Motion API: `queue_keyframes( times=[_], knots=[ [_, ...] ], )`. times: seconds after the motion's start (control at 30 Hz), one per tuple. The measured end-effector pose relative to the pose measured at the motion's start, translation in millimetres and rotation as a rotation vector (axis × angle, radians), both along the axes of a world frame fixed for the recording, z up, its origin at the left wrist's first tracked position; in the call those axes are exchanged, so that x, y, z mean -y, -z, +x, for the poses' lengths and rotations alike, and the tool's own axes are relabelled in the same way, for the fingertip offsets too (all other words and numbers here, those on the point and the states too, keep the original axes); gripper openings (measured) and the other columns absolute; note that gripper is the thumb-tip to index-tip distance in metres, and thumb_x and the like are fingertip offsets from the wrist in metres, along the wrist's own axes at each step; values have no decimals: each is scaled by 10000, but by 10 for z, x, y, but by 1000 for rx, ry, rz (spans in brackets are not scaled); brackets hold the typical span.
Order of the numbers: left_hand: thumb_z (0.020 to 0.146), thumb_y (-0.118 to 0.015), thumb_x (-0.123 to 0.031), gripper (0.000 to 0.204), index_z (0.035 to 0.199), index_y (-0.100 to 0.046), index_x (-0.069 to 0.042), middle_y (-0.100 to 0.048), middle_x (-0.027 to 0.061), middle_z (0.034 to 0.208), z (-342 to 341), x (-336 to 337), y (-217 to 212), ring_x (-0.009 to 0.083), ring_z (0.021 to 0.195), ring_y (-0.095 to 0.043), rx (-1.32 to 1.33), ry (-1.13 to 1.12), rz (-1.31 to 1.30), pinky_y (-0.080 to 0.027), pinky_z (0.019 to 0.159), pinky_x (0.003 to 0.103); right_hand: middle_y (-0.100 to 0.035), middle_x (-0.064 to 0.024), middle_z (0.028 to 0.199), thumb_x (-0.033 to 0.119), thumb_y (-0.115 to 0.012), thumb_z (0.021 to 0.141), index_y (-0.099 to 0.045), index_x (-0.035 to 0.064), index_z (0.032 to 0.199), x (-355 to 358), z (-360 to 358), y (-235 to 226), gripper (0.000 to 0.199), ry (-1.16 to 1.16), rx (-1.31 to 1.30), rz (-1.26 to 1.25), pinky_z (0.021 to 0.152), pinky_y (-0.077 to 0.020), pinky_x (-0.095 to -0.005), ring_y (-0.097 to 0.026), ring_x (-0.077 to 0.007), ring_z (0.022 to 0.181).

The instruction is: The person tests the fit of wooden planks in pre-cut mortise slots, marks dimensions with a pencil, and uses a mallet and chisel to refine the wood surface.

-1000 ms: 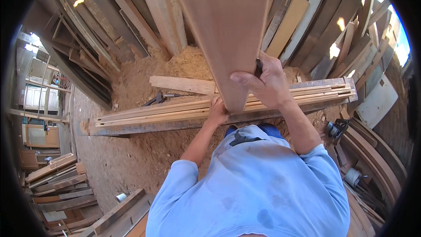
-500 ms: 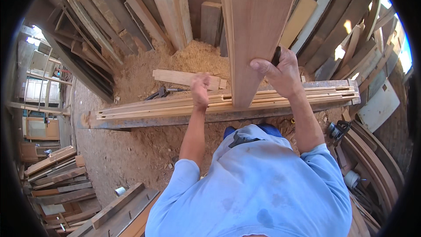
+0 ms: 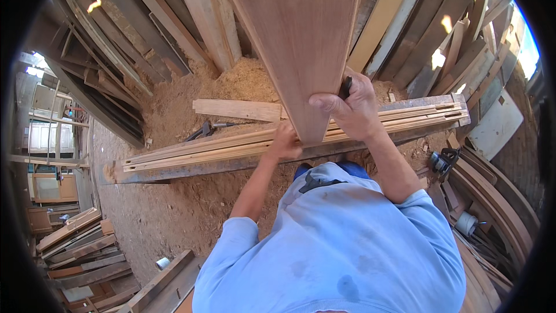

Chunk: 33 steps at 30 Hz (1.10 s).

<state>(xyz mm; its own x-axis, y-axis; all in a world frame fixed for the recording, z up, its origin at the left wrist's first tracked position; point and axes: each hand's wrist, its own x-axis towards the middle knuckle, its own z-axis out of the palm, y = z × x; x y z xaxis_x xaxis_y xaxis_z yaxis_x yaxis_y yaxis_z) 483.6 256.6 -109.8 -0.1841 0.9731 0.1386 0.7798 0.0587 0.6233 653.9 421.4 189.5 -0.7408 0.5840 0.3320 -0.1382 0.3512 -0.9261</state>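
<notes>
A long reddish-brown wooden board (image 3: 295, 29) stands tilted before me, its lower end at the grooved wooden strips (image 3: 214, 149) on the bench. My right hand (image 3: 358, 110) grips the board's right edge, thumb on its face. A small black object (image 3: 345, 88) shows between that thumb and the fingers; its kind is not clear. At the board's lower left edge, my left hand (image 3: 286, 141) is closed with the fingers curled against it, partly hidden. The strips lie lengthwise side by side, with slots cut near their ends.
The bench (image 3: 110, 173) crosses in front of me. Behind it lie a pale plank (image 3: 237, 109), a dark metal-barred tool (image 3: 202, 130) and a sawdust heap (image 3: 246, 81). Boards (image 3: 376, 29) lean all round the far side. A power tool (image 3: 445, 161) sits at right.
The board's upper part has swung left and its broad face has turned more toward me. My left hand has come down and right to its lower edge. The right hand still grips it.
</notes>
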Motion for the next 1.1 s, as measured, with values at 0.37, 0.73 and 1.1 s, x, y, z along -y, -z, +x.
queue_keyframes(
  times=[0.37, 0.73, 1.1],
  knots=[
    [597, -885, -325, 743, 1269, -612, -162, -565, 88, 1284, 195, -104, 135, 338, 1196, -452, 22, -54, 115, -304, 1003, 474, -701, -109, 957, 398, -857, 800, -689, -53, 1072, 13, -20, -15, 552, 21, -53, -57, 761, -532, -321, -670, -168, 879],
    [682, -846, -265, 637, 1263, -616, -136, -587, 115, 1294, -154, -129, 191, 326, 1207, -517, -23, 235, -58, -351, 1017, 459, -689, -68, 938, 369, -858, 804, -704, -29, 1026, -52, -7, 44, 481, 52, -76, -82, 754, -517, -294, -648, -132, 860],
    [814, -816, -124, 389, 1145, -649, -8, -733, 164, 1018, 32, -250, -1795, 237, 959, -699, 447, 127, -2, -530, 863, 358, -640, 6, 857, 433, -624, 1002, -660, 55, 1061, -490, 25, 797, 384, 164, -428, -617, 572, -402, -233, -495, -55, 641]
  ],
)
